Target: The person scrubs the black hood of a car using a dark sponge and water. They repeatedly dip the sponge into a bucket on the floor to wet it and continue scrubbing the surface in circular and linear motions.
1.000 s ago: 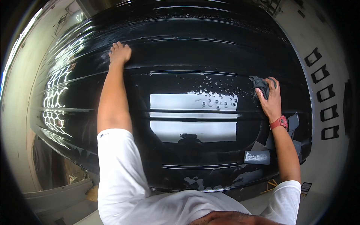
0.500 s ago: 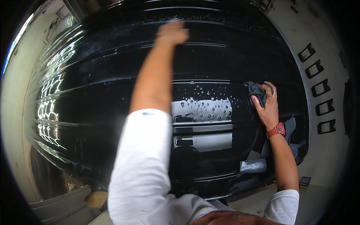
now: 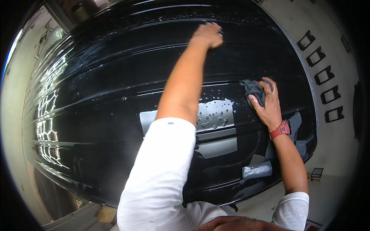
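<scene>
Right hand (image 3: 268,102): fingers and thumb closed around a crumpled dark-grey cloth (image 3: 254,91), positioned over the right-hand part of a glossy black ridged panel (image 3: 104,127). Left hand (image 3: 209,34): extended over the panel's far portion, fingers bent — how far the grip is closed, and whether anything lies beneath the palm, cannot be told. Clear, rounded water droplets (image 3: 214,115) bead on the panel left of the cloth. A red wristwatch (image 3: 280,130) encircles the right wrist; a shiny, grey, rectangular folded sheet (image 3: 257,170) rests near the panel's close edge.
</scene>
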Action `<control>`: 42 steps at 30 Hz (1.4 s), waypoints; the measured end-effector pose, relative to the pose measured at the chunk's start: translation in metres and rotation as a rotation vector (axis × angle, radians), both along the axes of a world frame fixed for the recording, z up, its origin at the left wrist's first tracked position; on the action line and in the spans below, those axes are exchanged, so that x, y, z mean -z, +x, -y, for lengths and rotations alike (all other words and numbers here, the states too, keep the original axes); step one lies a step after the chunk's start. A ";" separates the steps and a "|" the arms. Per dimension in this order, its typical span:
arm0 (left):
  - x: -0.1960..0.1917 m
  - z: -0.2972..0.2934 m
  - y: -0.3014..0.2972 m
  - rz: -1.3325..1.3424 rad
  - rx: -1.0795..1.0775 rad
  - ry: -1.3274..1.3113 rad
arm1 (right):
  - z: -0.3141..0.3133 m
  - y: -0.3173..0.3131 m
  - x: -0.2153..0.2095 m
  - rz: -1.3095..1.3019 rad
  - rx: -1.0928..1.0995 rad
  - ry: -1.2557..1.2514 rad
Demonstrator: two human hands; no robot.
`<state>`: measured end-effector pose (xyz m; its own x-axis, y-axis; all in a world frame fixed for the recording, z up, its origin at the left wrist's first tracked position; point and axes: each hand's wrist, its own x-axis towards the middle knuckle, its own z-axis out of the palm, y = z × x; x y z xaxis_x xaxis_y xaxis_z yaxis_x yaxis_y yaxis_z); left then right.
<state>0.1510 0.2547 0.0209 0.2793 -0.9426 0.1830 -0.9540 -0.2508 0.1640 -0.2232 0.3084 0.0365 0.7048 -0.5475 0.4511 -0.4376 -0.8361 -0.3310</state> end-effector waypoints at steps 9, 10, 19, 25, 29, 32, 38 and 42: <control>-0.018 -0.324 0.227 -0.624 -0.187 -0.171 | 0.003 -0.011 0.004 0.043 0.020 -0.021; -0.025 -0.352 0.227 -0.760 -0.339 -0.177 | 0.002 -0.007 0.003 0.033 0.023 -0.024; -0.017 -0.042 -0.017 -0.425 0.073 0.008 | 0.004 -0.023 0.007 -0.008 0.065 -0.036; -0.017 -0.064 -0.037 -0.186 -0.064 0.032 | 0.006 -0.021 0.009 -0.005 0.025 -0.066; -0.045 -0.205 0.041 -0.055 -0.414 0.189 | 0.010 -0.025 0.014 0.015 0.040 -0.082; -0.081 -0.326 0.074 0.030 -0.636 0.189 | 0.008 -0.014 0.011 0.045 0.017 -0.096; -0.093 -0.484 -0.103 -0.345 -0.573 -0.562 | 0.010 -0.033 0.029 0.069 0.028 -0.142; -0.038 -0.536 -0.211 -0.491 -0.638 -0.713 | 0.000 -0.028 0.003 -0.039 -0.048 -0.060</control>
<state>-0.0601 0.7911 0.0585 0.8747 -0.3169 0.3666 -0.4706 -0.3747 0.7988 -0.2514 0.3085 0.0337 0.7471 -0.4857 0.4538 -0.4083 -0.8741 -0.2633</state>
